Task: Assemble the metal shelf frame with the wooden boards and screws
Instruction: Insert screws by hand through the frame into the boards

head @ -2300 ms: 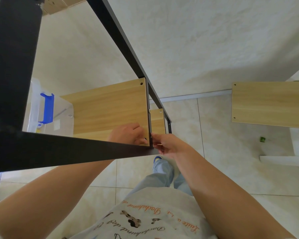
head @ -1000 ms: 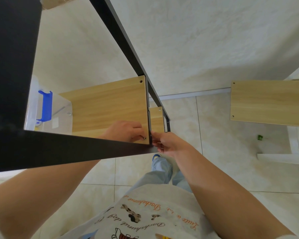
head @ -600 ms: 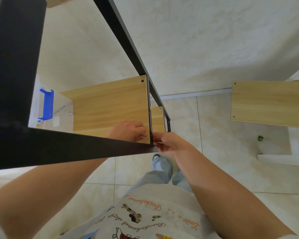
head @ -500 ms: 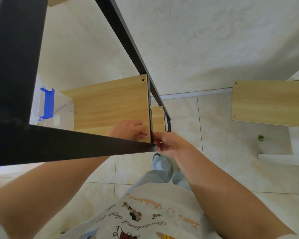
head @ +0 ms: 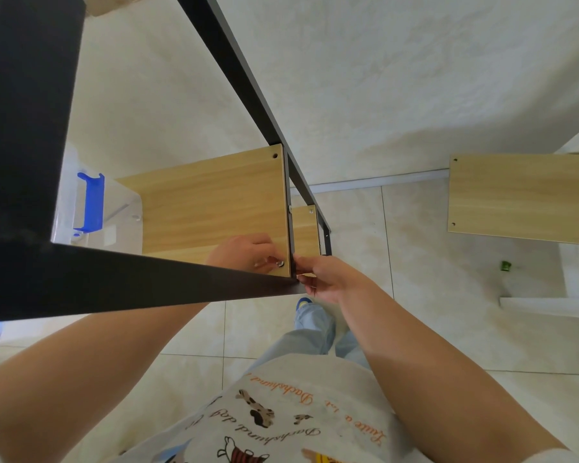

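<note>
The black metal frame stands in front of me, with a wooden board set inside it against the vertical bar. My left hand rests on the board's near right corner and pinches a small silver fastener at the corner hole. On the outer side of that bar, level with the same corner, my right hand has thumb and fingers pinched together on a screw that is mostly hidden. A second board sits lower in the frame.
A loose wooden board with corner holes lies at the right, over a white stand. A small green thing is on the tiled floor. A clear plastic box with a blue handle stands left, behind the frame.
Both hands have stayed at the board's near right corner. The fingers of the left hand have shifted slightly, and the silver fastener now shows at the hole.
</note>
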